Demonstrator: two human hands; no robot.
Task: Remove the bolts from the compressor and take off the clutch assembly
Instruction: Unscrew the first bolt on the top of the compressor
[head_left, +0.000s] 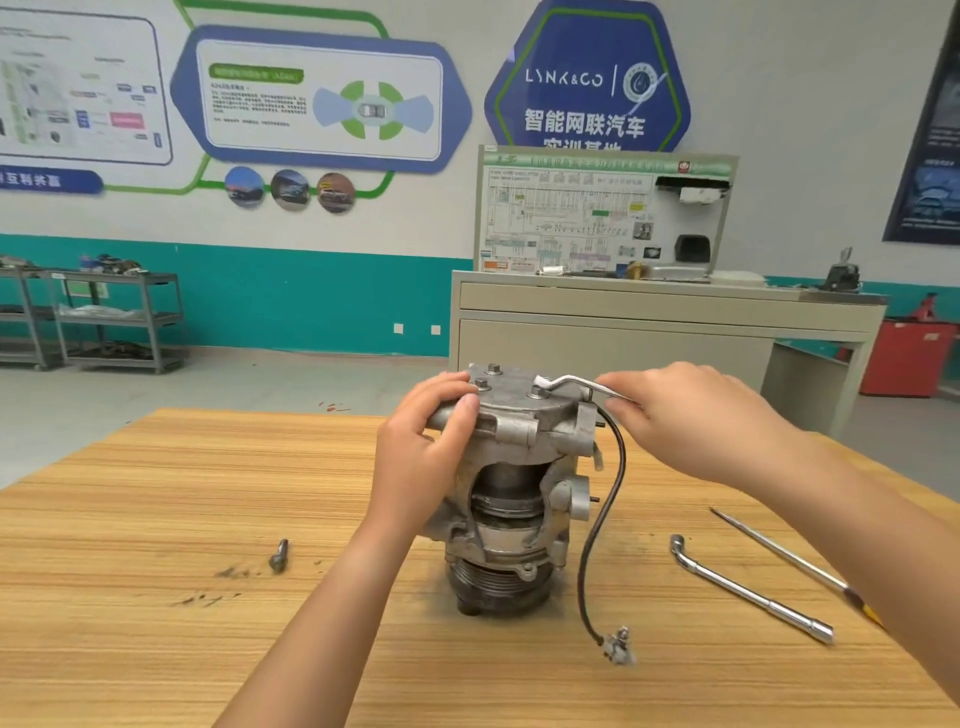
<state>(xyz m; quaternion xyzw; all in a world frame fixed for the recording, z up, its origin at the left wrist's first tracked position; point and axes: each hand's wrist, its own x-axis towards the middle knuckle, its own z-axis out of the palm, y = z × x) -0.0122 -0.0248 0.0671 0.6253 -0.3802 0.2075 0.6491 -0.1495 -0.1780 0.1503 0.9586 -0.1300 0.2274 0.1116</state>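
Compressor (511, 467) stands upright at the middle of the bench (156, 519), pulley end down, between the hands: the left hand (421, 441) grips its upper left edge just beside two bolts (493, 370) on top, while the right hand (691, 415) pinches a bent wrench (566, 383) whose head sits on the top's right bolt (540, 391).

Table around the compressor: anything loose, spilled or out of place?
A loose bolt lies on the table left of the compressor, with dark smudges or debris beside it. The compressor's black cable dangles, its connector resting on the wood. No damage visible.
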